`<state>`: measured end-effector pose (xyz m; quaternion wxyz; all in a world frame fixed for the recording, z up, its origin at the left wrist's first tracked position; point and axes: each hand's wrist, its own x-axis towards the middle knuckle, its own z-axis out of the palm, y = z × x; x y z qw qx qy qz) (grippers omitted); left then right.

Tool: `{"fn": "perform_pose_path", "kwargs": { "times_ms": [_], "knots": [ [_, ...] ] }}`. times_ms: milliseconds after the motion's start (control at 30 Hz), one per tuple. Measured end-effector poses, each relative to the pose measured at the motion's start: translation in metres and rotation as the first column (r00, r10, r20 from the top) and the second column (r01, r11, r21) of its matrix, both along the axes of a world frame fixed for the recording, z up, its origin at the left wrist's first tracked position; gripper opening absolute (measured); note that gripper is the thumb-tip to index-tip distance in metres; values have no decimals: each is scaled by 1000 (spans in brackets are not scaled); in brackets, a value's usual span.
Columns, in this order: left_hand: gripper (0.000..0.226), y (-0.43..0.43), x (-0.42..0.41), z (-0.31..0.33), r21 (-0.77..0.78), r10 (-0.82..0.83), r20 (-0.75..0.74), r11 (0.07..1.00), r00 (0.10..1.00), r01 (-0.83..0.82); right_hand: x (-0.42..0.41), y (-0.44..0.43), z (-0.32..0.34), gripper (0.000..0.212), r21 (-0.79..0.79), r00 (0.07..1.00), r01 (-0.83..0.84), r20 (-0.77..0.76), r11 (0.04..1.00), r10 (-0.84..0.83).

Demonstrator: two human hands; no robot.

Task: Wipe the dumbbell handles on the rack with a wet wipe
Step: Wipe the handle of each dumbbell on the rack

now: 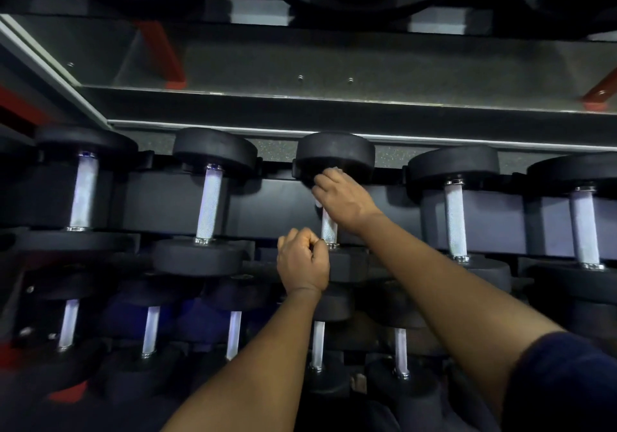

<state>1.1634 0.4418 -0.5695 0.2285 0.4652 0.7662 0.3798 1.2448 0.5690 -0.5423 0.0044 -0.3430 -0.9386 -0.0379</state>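
Right hand (344, 198) clasps the wet wipe (318, 203) round the middle handle (329, 229), left hand (302, 259) fisted, seemingly empty, beside it; wiping looks midway, finished handles indistinguishable.

Head view, looking down, close over rack (334, 208).

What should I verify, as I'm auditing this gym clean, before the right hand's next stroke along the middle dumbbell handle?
1. The right hand holds the wet wipe: ok, a white edge shows beneath the fingers.
2. The right hand is on the middle dumbbell handle: ok, gripping its far end.
3. The near part of the handle is bare: ok.
4. The left hand is clear of the handle: cannot tell, the fist sits by its near end.
5. The wipe is wet: cannot tell.
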Motion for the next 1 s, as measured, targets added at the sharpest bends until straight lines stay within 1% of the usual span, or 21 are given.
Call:
{"fn": "perform_pose_path", "kwargs": {
  "times_ms": [33, 100, 167, 233, 267, 333, 400, 467, 533, 600, 633, 700, 767, 833, 900, 1000],
  "knots": [
    [28, 0, 0, -1, 6, 4, -5, 1000, 1000, -4, 1, 2, 0, 23, 7, 996, -54, 70, 999, 54],
    [28, 0, 0, -2, 12, 11, -19, 1000, 1000, -11, 3, 1, 3, 24, -128, 968, -161, 175, 979, 182],
    [24, -1, 2, -1, 23, 21, -18, 1000, 1000, -21, 1, -4, 4, 23, -286, 915, -221, 271, 933, 300],
    [18, -2, 5, 2, 37, 38, 4, 999, 999, -38, -2, -12, 4, 22, -320, 874, -250, 332, 914, 355],
    [16, -3, 6, 4, 41, 45, 14, 998, 999, -46, 0, -14, 1, 21, -337, 879, -242, 321, 910, 352],
    [17, -3, 7, 6, 50, 59, 28, 997, 998, -61, 6, -14, -3, 13, -438, 933, -184, 203, 880, 296],
    [20, -3, 8, 8, 66, 68, 40, 995, 997, -70, 17, -15, -6, 8, -554, 979, -111, 81, 825, 187],
    [21, -2, 7, 10, 78, 75, 51, 994, 996, -78, 23, -18, -7, 11, -611, 994, -107, -42, 784, 103],
    [22, -2, 6, 10, 83, 75, 51, 993, 996, -79, 25, -21, -5, 14, -625, 994, -99, -98, 774, 48],
    [26, -1, 5, 8, 83, 73, 40, 994, 997, -76, 19, -22, -4, 20, -603, 997, -40, -74, 797, -5],
    [30, -1, 5, 7, 77, 75, 35, 994, 997, -78, 13, -23, -5, 19, -573, 999, -29, -48, 819, 2],
    [37, -1, 5, 6, 60, 84, 36, 994, 996, -86, 0, -25, -11, 16, -478, 995, -41, 56, 878, 77],
    [41, -2, 6, 7, 53, 89, 43, 994, 995, -92, -7, -26, -10, 20, -440, 984, -39, 138, 897, 110],
    [43, -1, 6, 8, 51, 92, 49, 994, 995, -94, -6, -23, -3, 19, -496, 993, -19, 92, 868, 75],
    [47, 0, 7, 11, 55, 89, 47, 994, 995, -92, 4, -24, 7, 20, -592, 1000, 13, 3, 806, -15],
    [52, 1, 5, 12, 63, 84, 43, 994, 996, -87, 27, -31, 10, 35, -692, 981, 106, -44, 714, -187]
  ]
}}
